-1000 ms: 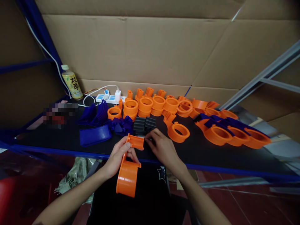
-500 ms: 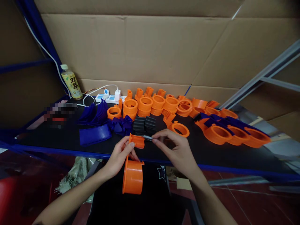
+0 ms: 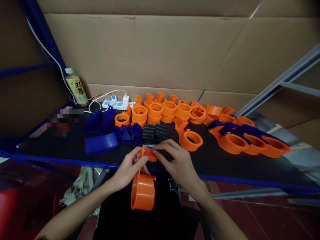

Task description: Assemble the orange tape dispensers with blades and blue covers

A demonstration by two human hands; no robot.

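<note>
An orange plastic tape dispenser point(image 3: 144, 193) hangs upright from my left hand point(image 3: 132, 165), its ring end below and its short arm on top. The thumb and fingers of that hand clasp its narrow neck. My right hand point(image 3: 173, 160) pinches a thin serrated metal blade point(image 3: 149, 148) against the upper edge of the dispenser's arm. The fingertips partly cover the blade, so I cannot tell whether it is seated. Just beyond the hands, black ribbed pieces point(image 3: 154, 132) lie stacked on the black tabletop point(image 3: 165, 163).
Orange dispensers point(image 3: 183, 111) line the back; others with blue parts point(image 3: 233, 143) lie at right. Left are blue plates point(image 3: 102, 143), blue small parts point(image 3: 130, 133), a power strip point(image 3: 120, 105) and a drink bottle point(image 3: 77, 88). A cardboard wall point(image 3: 160, 50) stands behind.
My right hand has moved left and brought the blade from beside the dispenser's arm onto it. The dispenser has shifted slightly down and to the right in my left hand.
</note>
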